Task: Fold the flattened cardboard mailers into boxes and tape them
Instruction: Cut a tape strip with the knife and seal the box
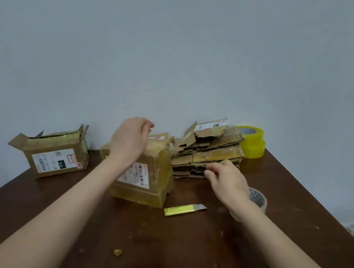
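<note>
Two boxes stand on the table (pixel 154 245): the taped box (pixel 149 175) under our curled left hand (pixel 128 140), the open box (pixel 53 156) aside. Our right hand (pixel 227 182) meets the stack of flat mailers (pixel 209 157); we cannot tell either grip.

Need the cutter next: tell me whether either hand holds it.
No. The cutter lies on the table, apart from left hand and right hand.

flat mailers (pixel 208 154): ragged stack, back right | taped box (pixel 149 175): centre (labelled) | open box (pixel 53 156): left | tape rolls (pixel 253 143): beside stack
</note>
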`<state>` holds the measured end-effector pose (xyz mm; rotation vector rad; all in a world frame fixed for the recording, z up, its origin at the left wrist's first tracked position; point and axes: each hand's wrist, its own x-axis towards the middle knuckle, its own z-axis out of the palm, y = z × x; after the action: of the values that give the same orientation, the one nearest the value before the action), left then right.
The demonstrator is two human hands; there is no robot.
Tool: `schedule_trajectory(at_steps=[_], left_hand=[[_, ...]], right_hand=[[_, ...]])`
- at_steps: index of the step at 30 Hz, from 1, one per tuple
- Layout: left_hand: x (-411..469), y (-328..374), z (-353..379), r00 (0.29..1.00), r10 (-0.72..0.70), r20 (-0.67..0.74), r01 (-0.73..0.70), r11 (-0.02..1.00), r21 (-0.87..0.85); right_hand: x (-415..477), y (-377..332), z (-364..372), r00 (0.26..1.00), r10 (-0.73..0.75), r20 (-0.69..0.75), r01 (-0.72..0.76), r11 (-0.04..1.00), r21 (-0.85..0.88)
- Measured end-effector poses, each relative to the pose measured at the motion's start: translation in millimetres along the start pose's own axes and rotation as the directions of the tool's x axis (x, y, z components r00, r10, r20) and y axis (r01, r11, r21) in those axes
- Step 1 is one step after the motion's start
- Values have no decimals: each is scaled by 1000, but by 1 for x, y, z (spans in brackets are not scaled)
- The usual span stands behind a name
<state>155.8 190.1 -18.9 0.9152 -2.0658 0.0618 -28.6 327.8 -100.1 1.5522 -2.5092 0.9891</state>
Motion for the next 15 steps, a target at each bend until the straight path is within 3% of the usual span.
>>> schedule_trajectory(at_steps=[2,6,8,12,15], left_hand=[[11,-38,-6,988,-153,23,153,988,-2],[15,-84,2,890,-369,268,375,926,30],[12,-95,9,850,-380,365,385,921,64],[11,-106,19,869,-357,344,328,934,141],[14,-115,21,838,-405,365,390,913,118]], right_hand=[[12,-43,1,993,-105,-58,111,986,126],[28,-120,28,977,-203,63,188,964,187],[30,-142,50,981,-134,139,98,966,238],[35,-152,76,993,48,105,-87,910,405],[41,-151,78,979,165,122,-205,810,549]])
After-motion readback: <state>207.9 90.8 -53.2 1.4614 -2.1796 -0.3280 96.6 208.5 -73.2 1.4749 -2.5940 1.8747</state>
